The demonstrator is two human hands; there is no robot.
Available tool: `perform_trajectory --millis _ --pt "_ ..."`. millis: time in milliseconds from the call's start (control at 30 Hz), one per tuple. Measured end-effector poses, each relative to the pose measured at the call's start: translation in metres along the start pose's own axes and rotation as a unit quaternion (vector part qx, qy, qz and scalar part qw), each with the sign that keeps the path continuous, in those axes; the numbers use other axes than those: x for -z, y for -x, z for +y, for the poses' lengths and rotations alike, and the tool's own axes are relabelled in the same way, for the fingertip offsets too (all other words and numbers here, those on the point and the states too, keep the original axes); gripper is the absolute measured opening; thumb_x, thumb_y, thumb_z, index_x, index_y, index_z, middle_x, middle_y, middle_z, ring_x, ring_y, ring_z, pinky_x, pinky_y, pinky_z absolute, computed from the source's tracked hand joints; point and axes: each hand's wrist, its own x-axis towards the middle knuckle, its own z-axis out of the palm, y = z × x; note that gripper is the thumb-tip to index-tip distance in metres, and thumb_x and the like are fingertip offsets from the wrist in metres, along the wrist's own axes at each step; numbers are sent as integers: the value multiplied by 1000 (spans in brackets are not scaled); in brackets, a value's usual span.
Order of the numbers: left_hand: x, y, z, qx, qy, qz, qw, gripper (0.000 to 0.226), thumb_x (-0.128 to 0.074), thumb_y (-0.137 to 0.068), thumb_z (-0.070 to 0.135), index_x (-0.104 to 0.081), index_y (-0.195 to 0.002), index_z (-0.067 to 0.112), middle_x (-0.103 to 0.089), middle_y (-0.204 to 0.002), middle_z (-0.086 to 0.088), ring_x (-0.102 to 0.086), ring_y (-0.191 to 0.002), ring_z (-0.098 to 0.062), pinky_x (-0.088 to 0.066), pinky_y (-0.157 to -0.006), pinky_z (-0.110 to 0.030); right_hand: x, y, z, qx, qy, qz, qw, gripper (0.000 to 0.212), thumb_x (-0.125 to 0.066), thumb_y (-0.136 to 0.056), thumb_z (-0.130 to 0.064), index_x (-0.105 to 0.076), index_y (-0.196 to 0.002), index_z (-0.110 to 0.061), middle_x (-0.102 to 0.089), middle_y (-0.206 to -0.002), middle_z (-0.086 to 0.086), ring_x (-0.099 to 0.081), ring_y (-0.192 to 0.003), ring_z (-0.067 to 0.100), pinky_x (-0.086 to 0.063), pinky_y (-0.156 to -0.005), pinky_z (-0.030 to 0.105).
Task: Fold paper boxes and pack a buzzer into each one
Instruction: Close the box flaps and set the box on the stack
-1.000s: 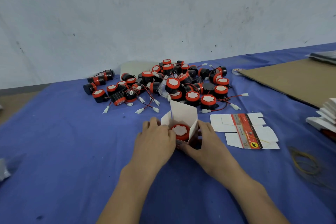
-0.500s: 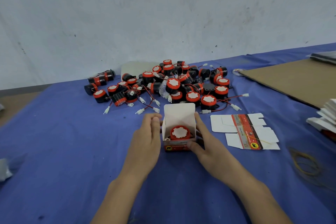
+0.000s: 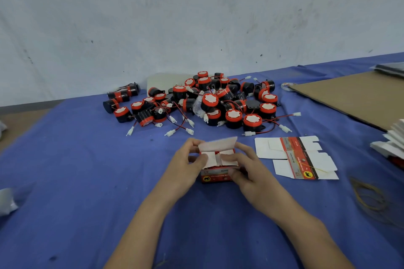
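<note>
A small red and white paper box (image 3: pixel 215 176) stands on the blue cloth in front of me. Both side flaps lie folded over its top and hide the buzzer inside, and the lid flap (image 3: pixel 218 143) leans forward above them. My left hand (image 3: pixel 189 165) grips the box's left side, thumb on the left flap. My right hand (image 3: pixel 246 165) grips the right side, thumb on the right flap. Behind the box lies a heap of black and red buzzers (image 3: pixel 209 101) with wired white plugs.
Two flat unfolded boxes (image 3: pixel 299 157) lie just right of my hands. A brown cardboard sheet (image 3: pixel 354 96) and a stack of white box blanks (image 3: pixel 393 137) sit at the right. Rubber bands (image 3: pixel 369 196) lie at the near right. A grey wall stands behind.
The buzzer was visible in the open box before; now both side flaps are folded over it and the lid flap has tipped forward. My thumbs moved onto the flaps.
</note>
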Motion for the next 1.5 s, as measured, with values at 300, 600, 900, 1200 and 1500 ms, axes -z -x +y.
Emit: perform_trajectory --millis 300,600,900,1200,1500 --pt "8 10 -10 -45 -73 -20 996 37 -41 -99 21 -71 -100 41 -53 -136 26 -46 -127 7 -47 -97 -21 10 4 -3 -11 27 -22 999 43 -64 -96 -24 -48 -109 -62 -36 -129 -48 -49 -115 -16 -44 -87 8" --pt "12 21 -10 -141 -231 -46 962 29 -47 -90 66 -46 -119 64 -42 -126 50 -38 -125 19 -38 -106 -19 20 9 -11 -10 40 -28 999 31 -47 -90 -57 -57 -119 -55 -37 -136 -41 -51 -116 -9 -47 -92 13" --pt "5 25 -12 -123 -135 -13 983 21 -50 -86 61 -59 -105 60 -53 -140 25 -47 -129 5 -44 -97 -11 19 7 -15 -6 77 7 997 28 -47 -88 -55 -61 -113 -55 -47 -129 -32 -47 -112 -21 -40 -87 1" --pt "1 27 -14 -128 -95 1 987 25 -61 -96 28 -66 -103 52 -56 -134 28 -50 -124 12 -45 -87 -7 22 15 -18 27 175 -10 984 34 -52 -101 -32 -56 -132 -47 -32 -150 -32 -49 -130 -1 -47 -102 25" --pt "7 34 -13 -108 -90 -29 990 23 -56 -100 29 -51 -103 51 -50 -131 44 -51 -120 14 -51 -87 -14 23 18 -20 42 215 -46 975 43 -44 -106 -22 -47 -141 -46 -35 -154 -25 -47 -136 12 -45 -106 33"
